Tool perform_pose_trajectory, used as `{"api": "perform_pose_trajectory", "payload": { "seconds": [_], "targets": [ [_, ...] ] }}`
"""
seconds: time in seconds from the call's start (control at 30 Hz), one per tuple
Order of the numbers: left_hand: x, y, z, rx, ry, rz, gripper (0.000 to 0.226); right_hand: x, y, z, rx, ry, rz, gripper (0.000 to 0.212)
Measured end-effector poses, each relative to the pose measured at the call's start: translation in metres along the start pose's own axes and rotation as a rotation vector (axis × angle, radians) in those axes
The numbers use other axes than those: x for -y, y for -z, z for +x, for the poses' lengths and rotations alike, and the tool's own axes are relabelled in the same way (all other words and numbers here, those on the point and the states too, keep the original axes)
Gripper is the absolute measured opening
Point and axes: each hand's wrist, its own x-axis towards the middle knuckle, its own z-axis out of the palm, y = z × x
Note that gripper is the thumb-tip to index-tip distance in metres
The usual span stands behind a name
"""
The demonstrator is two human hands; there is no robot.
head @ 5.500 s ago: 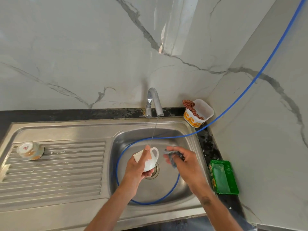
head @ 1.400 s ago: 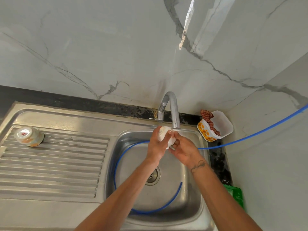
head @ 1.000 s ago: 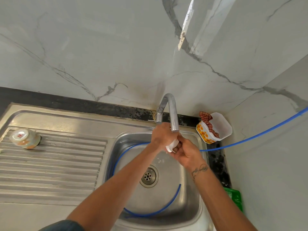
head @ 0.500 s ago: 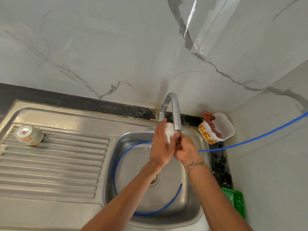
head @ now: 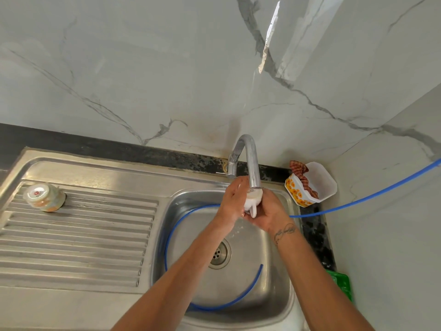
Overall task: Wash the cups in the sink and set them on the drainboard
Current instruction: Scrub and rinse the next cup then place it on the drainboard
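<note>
Both hands hold a small white cup (head: 253, 201) right under the spout of the chrome tap (head: 250, 163), above the steel sink (head: 274, 271). My left hand (head: 232, 199) wraps the cup from the left. My right hand (head: 268, 212) cups it from the right and below, and the handle points down between the two hands. Water drips from the hands into the basin. A second cup (head: 44, 197), patterned orange and green, lies upside down at the far left of the ribbed drainboard (head: 78, 240).
A blue hose (head: 358, 201) runs from the right wall into the sink and loops around the drain (head: 218, 254). A white flowered tub (head: 310, 185) with a checked cloth stands in the back right corner. A green tray (head: 341, 283) lies on the right counter.
The scrubber that my right hand held 5.5 s ago is out of sight. Both hands have raised the white cup to the tap spout and keep turning it there; its handle now points down.
</note>
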Motion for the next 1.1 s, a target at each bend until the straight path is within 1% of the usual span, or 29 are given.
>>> {"api": "perform_pose_trajectory", "payload": {
  "seconds": [0.03,0.07,0.13,0.2,0.27,0.33,0.37,0.4,0.43,0.47,0.5,0.53,0.57,0.6,0.63,0.67,0.7,0.73,0.77,0.8,0.83,0.9,0.97,1.03,1.07,1.1],
  "targets": [
    [0.003,-0.002,-0.002,-0.065,0.009,-0.031,0.023,0.002,-0.003,0.002,-0.03,0.035,-0.055,0.026],
    [0.009,-0.001,-0.005,-0.124,-0.035,-0.015,0.023,0.004,-0.007,0.003,-0.063,0.075,-0.101,0.025],
    [0.023,0.002,-0.014,-0.193,-0.192,0.13,0.032,0.007,-0.012,0.009,-0.133,0.156,-0.218,0.022],
    [0.029,0.009,-0.02,-0.204,-0.289,0.269,0.043,0.009,-0.015,0.013,-0.167,0.207,-0.328,0.018],
    [0.028,0.015,-0.023,-0.207,-0.388,0.39,0.047,0.007,-0.015,0.013,-0.126,0.244,-0.406,0.018],
    [0.028,0.017,-0.023,-0.218,-0.502,0.531,0.046,0.006,-0.017,0.009,-0.038,0.302,-0.44,0.019],
    [0.028,0.017,-0.021,-0.225,-0.519,0.553,0.042,0.005,-0.02,0.004,-0.005,0.348,-0.439,0.019],
    [0.028,0.017,-0.017,-0.234,-0.494,0.522,0.037,0.003,-0.023,-0.002,0.01,0.39,-0.445,0.019],
    [0.024,0.017,-0.013,-0.253,-0.425,0.42,0.033,0.0,-0.024,-0.007,0.025,0.424,-0.455,0.018],
    [0.019,0.018,-0.008,-0.281,-0.296,0.259,0.032,-0.005,-0.022,-0.009,0.058,0.439,-0.471,0.021],
    [0.012,0.019,-0.002,-0.304,-0.1,0.077,0.034,-0.012,-0.016,-0.011,0.114,0.439,-0.506,0.028],
    [0.006,0.023,0.003,-0.313,0.142,-0.083,0.037,-0.021,-0.009,-0.013,0.172,0.433,-0.573,0.035],
    [0.001,0.027,0.006,-0.294,0.381,-0.196,0.038,-0.029,0.0,-0.015,0.214,0.439,-0.674,0.037],
    [-0.003,0.031,0.003,-0.235,0.572,-0.245,0.039,-0.036,0.01,-0.017,0.244,0.471,-0.807,0.034],
    [-0.005,0.035,0.0,-0.165,0.691,-0.269,0.039,-0.04,0.02,-0.02,0.262,0.546,-1.002,0.029],
    [-0.004,0.04,-0.003,-0.101,0.765,-0.279,0.038,-0.042,0.029,-0.023,0.27,0.635,-1.252,0.026],
    [-0.001,0.043,-0.005,-0.044,0.815,-0.288,0.036,-0.042,0.039,-0.025,0.281,0.713,-1.53,0.028],
    [0.003,0.047,-0.005,0.001,0.853,-0.287,0.035,-0.039,0.048,-0.026,0.306,0.776,-1.794,0.035],
    [0.006,0.051,-0.005,0.05,0.886,-0.276,0.036,-0.035,0.055,-0.027,0.336,0.813,-1.988,0.042],
    [0.008,0.055,-0.004,0.099,0.914,-0.262,0.039,-0.03,0.059,-0.027,0.363,0.833,-2.061,0.045],
    [0.007,0.058,-0.004,0.156,0.933,-0.255,0.042,-0.027,0.062,-0.027,0.386,0.823,-2.028,0.045],
    [0.004,0.061,-0.004,0.253,0.937,-0.23,0.044,-0.027,0.057,-0.029,0.399,0.747,-1.817,0.039],
    [0.004,0.059,-0.004,0.271,0.904,-0.216,0.053,-0.03,0.048,-0.023,0.355,0.746,-1.625,0.032],
    [0.005,0.055,-0.001,0.167,0.828,-0.284,0.063,-0.032,0.039,-0.013,0.314,0.738,-1.424,0.028],
    [0.005,0.052,0.0,0.081,0.767,-0.318,0.063,-0.032,0.034,-0.006,0.279,0.728,-1.311,0.027],
    [0.004,0.046,0.0,0.004,0.688,-0.327,0.062,-0.03,0.029,-0.002,0.21,0.711,-1.19,0.026]
  ]
}}
